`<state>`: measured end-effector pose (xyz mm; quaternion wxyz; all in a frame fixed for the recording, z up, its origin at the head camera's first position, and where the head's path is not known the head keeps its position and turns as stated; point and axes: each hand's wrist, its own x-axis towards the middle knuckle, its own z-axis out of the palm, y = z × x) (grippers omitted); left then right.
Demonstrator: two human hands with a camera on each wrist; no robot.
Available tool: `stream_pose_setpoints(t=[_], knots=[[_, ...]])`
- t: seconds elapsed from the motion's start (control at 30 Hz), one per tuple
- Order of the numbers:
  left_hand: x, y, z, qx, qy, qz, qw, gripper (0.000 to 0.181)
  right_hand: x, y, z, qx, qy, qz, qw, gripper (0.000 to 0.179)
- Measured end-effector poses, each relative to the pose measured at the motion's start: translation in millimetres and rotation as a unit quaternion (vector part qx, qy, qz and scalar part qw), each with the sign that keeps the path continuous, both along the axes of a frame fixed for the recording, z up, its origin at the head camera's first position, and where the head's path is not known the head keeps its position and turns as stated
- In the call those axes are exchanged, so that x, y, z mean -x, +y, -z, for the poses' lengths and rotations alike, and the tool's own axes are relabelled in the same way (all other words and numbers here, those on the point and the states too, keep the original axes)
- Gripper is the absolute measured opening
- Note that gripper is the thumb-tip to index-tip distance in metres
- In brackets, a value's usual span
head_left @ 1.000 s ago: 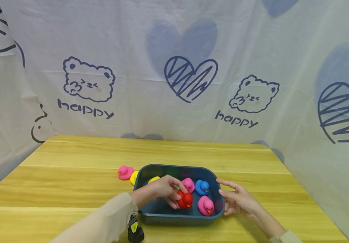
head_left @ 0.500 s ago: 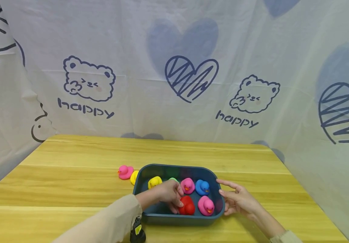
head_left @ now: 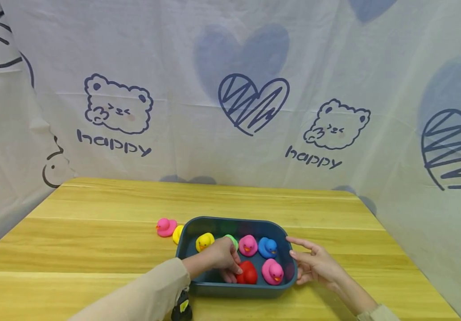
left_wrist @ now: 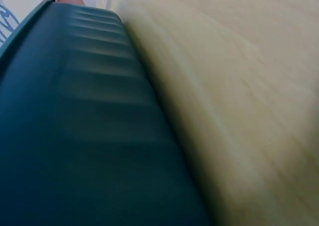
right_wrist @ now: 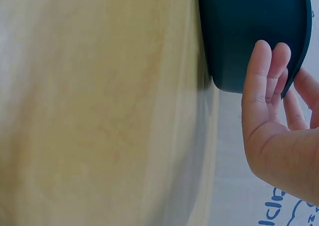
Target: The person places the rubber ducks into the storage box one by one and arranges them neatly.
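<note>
In the head view a dark teal bin stands on the table. My left hand reaches into it and holds a red rubber duck low in the front half, thumb and fingers at the duck's left side. Around that hand in the bin are a yellow duck, a partly hidden green duck, a pink duck, a blue duck and another pink duck. My right hand touches the bin's right end with extended fingers; in the right wrist view its fingers lie along the outer wall.
On the wooden table, left of the bin, sit a pink duck and a yellow duck partly hidden by the bin. A printed cloth hangs behind the table. The left wrist view shows the bin's outer side.
My left hand has lowered the red duck toward the bin's front, turning it so its face no longer shows. The yellow and green ducks have come into fuller view. The right hand has stayed put.
</note>
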<state>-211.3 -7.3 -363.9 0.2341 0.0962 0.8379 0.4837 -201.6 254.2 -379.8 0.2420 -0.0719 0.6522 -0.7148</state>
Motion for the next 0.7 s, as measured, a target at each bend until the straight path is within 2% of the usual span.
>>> stream_pose_setpoints(t=[0.17,0.3,0.53,0.7], knots=[[1.4,1.3,2.9,-0.021,-0.031,-0.015,0.9992,0.016,0.1,0,0.3,0.001,0.002,-0.001,1.0,0.052],[2.8,1.9,5.4,-0.053,-0.053,-0.013,0.9971,0.018,0.0,0,0.1,0.002,0.003,-0.001,1.0,0.052],[4.0,-0.6,2.9,-0.077,-0.064,0.016,0.9948,0.015,-0.2,1,0.1,0.001,0.005,0.001,1.0,0.052],[4.9,-8.1,-5.4,-0.086,-0.062,0.034,0.9937,0.011,0.0,0,-0.5,-0.005,0.003,0.002,1.0,0.054]])
